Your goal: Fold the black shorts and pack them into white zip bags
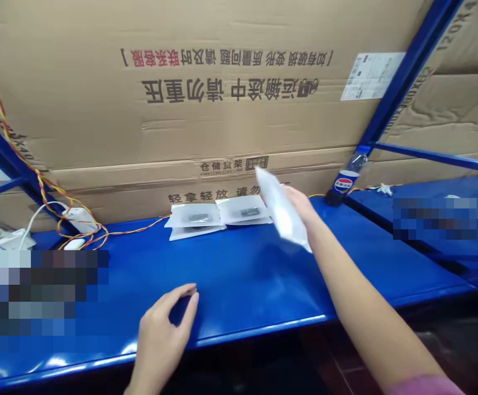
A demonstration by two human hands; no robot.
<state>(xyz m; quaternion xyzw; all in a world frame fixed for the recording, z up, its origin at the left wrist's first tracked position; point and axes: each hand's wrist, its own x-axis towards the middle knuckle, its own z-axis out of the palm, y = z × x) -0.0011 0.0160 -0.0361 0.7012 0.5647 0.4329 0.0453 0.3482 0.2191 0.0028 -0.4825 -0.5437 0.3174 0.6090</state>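
Note:
My right hand point(298, 208) is closed on a white translucent packet point(282, 211), held tilted above the back of the blue shelf point(239, 280). To its left, two stacks of similar packets lie side by side against the cardboard: a left stack point(195, 219) and a right stack point(242, 211), each with a small dark item showing through. My left hand point(167, 323) is near the shelf's front edge, thumb and index finger curved toward each other with their tips nearly together. Nothing shows between them.
A Pepsi bottle point(346, 178) stands at the back right by a blue post. Red and yellow wires point(102, 236), a white plug strip point(81, 219) and a white adapter point(14, 240) lie at the back left. Large cardboard point(239, 131) forms the backdrop. Pixelated patches cover both sides.

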